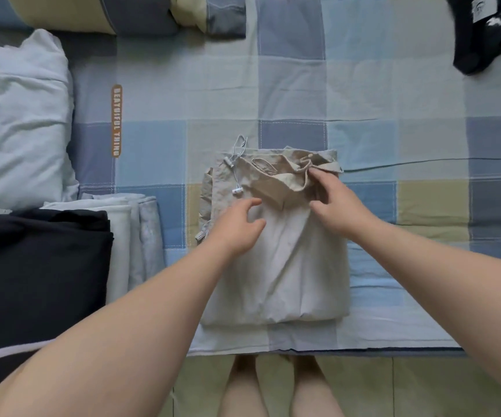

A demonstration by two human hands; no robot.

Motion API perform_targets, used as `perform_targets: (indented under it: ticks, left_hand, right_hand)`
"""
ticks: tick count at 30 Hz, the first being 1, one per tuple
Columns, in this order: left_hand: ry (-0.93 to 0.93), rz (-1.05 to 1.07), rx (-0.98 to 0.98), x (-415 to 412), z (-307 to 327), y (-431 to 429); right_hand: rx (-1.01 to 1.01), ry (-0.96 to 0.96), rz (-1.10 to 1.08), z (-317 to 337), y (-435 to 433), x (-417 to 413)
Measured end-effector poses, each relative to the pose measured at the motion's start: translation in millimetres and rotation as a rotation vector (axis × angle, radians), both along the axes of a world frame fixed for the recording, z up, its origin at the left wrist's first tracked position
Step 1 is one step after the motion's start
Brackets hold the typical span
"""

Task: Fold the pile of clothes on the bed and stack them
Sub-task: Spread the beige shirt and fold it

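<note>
A beige garment (285, 266) with a white drawstring (237, 164) lies folded into a rectangle on the checked bedsheet (303, 94), near the bed's front edge. My right hand (336, 203) rests on its upper right part, fingertips pinching the crumpled waistband fold. My left hand (240, 227) hovers over the garment's left side, fingers spread and holding nothing. To the left sits a stack of folded clothes: a black garment (38, 275) on top and pale grey-blue pieces (131, 233) beneath it. A dark unfolded garment (490, 31) lies at the far right corner.
A pale blue pillow (17, 115) lies at the left. A rolled quilt (107, 13) in yellow and grey-blue runs along the far edge. The bed's front edge (318, 350) is close to my legs, with tiled floor (408, 386) below.
</note>
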State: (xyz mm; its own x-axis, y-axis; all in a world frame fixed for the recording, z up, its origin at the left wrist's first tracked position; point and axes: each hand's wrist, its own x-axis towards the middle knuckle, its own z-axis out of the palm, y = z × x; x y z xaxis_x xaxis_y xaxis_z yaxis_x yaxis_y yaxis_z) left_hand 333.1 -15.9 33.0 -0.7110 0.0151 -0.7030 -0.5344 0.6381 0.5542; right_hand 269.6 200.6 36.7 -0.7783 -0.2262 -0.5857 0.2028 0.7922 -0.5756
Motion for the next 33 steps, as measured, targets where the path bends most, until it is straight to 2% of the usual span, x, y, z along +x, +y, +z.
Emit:
perform_targets:
  ticks: [2, 5, 7, 10, 13, 18, 22, 24, 26, 30, 33]
  left_hand:
    - [0.027, -0.045, -0.051, -4.9, -8.9, 2.3]
    - [0.032, -0.056, -0.082, -5.6, -9.4, 6.7]
    - [0.036, -0.054, -0.080, -2.4, -1.5, 10.3]
    - [0.021, 0.005, -0.149, 10.9, 12.9, 13.1]
    - [-0.062, 0.104, -0.281, 42.8, 19.5, 10.7]
    - [-0.168, 0.340, -0.380, 101.5, 4.7, -5.3]
    - [-0.174, 0.528, -0.259, 137.8, -19.6, -15.0]
    - [-0.208, 0.559, -0.208, 149.9, -28.3, -17.3]
    - [-0.255, 0.586, -0.178, 156.5, -32.2, -19.0]
    - [-0.358, 0.663, -0.045, 172.0, -31.0, -23.7]
    - [-0.417, 0.665, -0.014, 186.1, -5.0, -19.1]
  right_hand:
    - [0.053, 0.082, 0.050, -13.1, -5.5, -25.5]
    - [0.083, 0.050, 0.072, -13.0, -10.3, -42.1]
    - [0.039, 0.054, 0.026, -3.0, -7.2, -34.0]
    - [0.097, 0.094, -0.039, 10.6, 7.2, 5.0]
    - [0.144, -0.049, -0.148, 16.0, 24.5, 60.9]
    - [0.195, -0.334, -0.378, -5.8, 44.8, 126.6]
    - [0.063, -0.476, -0.579, -27.9, 40.2, 153.9]
    - [0.052, -0.461, -0.645, -37.6, 35.4, 159.9]
    - [0.079, -0.452, -0.642, -43.1, 33.1, 163.3]
    - [0.060, -0.577, -0.573, -28.5, 33.0, 173.6]
    - [0.051, -0.607, -0.641, -1.1, 35.6, 188.0]
